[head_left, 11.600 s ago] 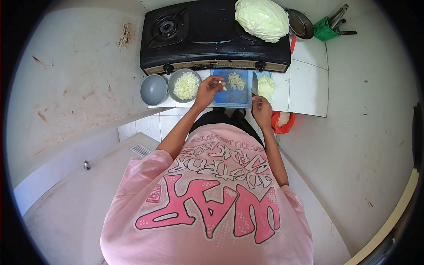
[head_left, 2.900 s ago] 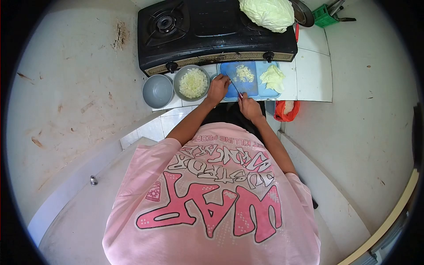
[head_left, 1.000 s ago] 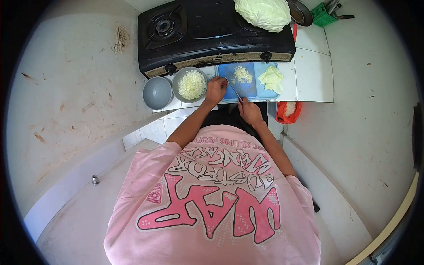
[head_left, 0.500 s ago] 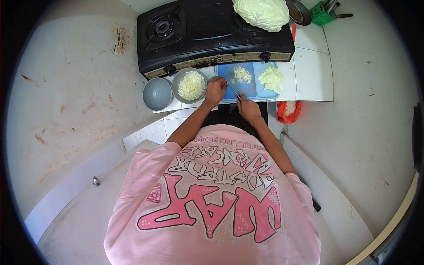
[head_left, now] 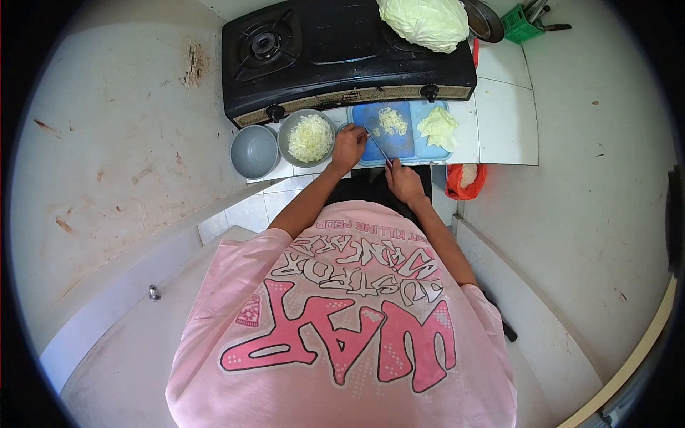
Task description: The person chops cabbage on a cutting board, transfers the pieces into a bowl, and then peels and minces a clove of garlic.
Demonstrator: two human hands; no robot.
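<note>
My right hand (head_left: 405,182) is closed on the handle of a knife (head_left: 377,145), whose blade slants up and left over the blue cutting board (head_left: 399,146). Beside the blade tip, at the board's left edge, my left hand (head_left: 349,144) has its fingers pressed together; what they hold, if anything, is too small to name. Chopped cabbage (head_left: 392,122) lies on the darker middle of the board. Cabbage leaves (head_left: 437,128) rest on its right part. A grey bowl of shredded cabbage (head_left: 310,138) stands just left of my left hand.
Another grey bowl (head_left: 254,153) holds nothing visible. Behind the board is a black two-burner stove (head_left: 342,57) with a cabbage head (head_left: 426,23) on its right side. A pan (head_left: 483,20) and green basket (head_left: 521,25) stand at back right. A red bag (head_left: 467,182) is below the counter.
The knife and my right hand have shifted slightly, with the handle a little lower. My left hand has barely moved.
</note>
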